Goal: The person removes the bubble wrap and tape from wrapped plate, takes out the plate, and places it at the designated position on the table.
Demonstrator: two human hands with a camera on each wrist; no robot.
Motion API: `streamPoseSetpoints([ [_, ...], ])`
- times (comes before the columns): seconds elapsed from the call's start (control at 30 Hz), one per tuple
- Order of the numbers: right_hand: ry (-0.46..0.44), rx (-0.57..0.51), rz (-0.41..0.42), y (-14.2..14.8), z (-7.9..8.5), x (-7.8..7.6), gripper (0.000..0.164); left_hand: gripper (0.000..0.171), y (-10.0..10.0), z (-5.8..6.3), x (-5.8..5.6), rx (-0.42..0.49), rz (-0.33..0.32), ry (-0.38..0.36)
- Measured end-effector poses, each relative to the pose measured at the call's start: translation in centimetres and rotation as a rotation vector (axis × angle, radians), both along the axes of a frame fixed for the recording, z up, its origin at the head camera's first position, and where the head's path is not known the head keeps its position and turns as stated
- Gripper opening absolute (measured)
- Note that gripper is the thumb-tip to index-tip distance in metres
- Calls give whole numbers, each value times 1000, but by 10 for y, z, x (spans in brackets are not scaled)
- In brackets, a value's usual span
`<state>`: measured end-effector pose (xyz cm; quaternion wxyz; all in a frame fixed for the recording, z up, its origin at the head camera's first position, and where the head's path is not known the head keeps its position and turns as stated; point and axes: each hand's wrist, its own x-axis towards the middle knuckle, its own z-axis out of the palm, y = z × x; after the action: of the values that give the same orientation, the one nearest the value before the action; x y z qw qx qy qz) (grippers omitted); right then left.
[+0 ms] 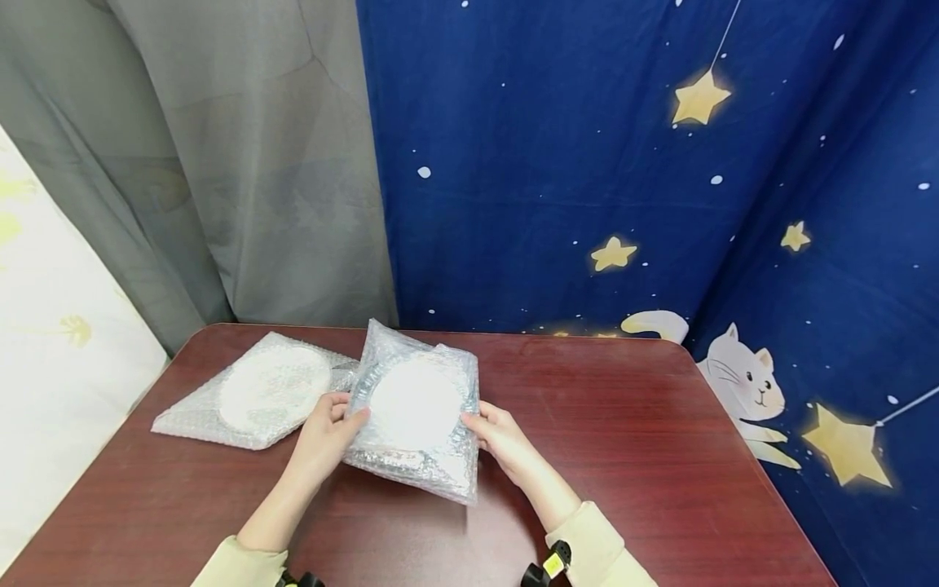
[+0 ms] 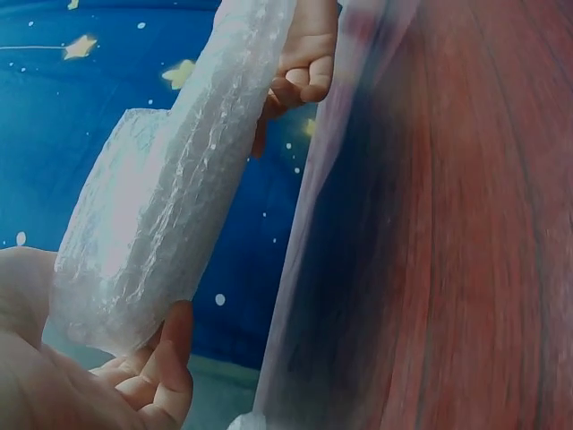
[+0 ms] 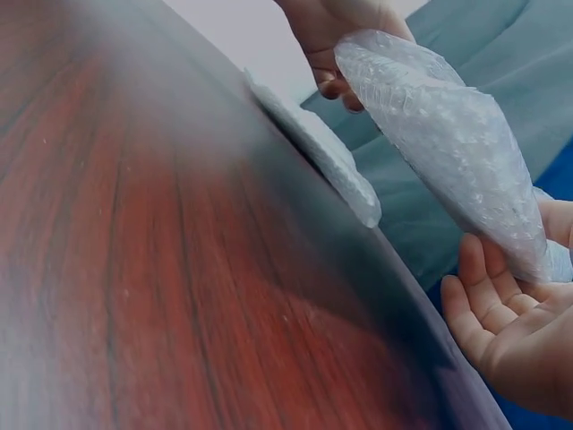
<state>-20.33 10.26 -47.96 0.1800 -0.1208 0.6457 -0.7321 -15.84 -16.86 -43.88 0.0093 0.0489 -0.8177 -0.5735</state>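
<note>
A bubble-wrapped package (image 1: 418,403) with a white round shape showing through the wrap is held between both hands, above the table. My left hand (image 1: 325,430) grips its left edge, thumb on the upper face and fingers beneath. On the opposite edge, my right hand (image 1: 506,440) pinches it the same way. The left wrist view shows the package (image 2: 170,197) side-on, raised off the tabletop. From the right wrist, its wrapped edge (image 3: 448,143) appears between the two hands. What lies inside cannot be made out.
Another bubble-wrapped package (image 1: 275,391), also with a white round shape inside, lies flat on the left of the reddish-brown table (image 1: 623,456). Behind the table hang a grey curtain (image 1: 279,163) and a blue star-patterned curtain (image 1: 528,163).
</note>
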Motion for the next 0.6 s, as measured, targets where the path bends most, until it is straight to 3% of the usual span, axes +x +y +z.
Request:
streamPoseSetpoints([
  [0.37,40,36,-1,26,-2,-5,42,43,21,-5,-8,38,-27,35],
  [0.6,69,97,12,47,0,-5,43,39,32,-14,-15,-13,-47,48],
])
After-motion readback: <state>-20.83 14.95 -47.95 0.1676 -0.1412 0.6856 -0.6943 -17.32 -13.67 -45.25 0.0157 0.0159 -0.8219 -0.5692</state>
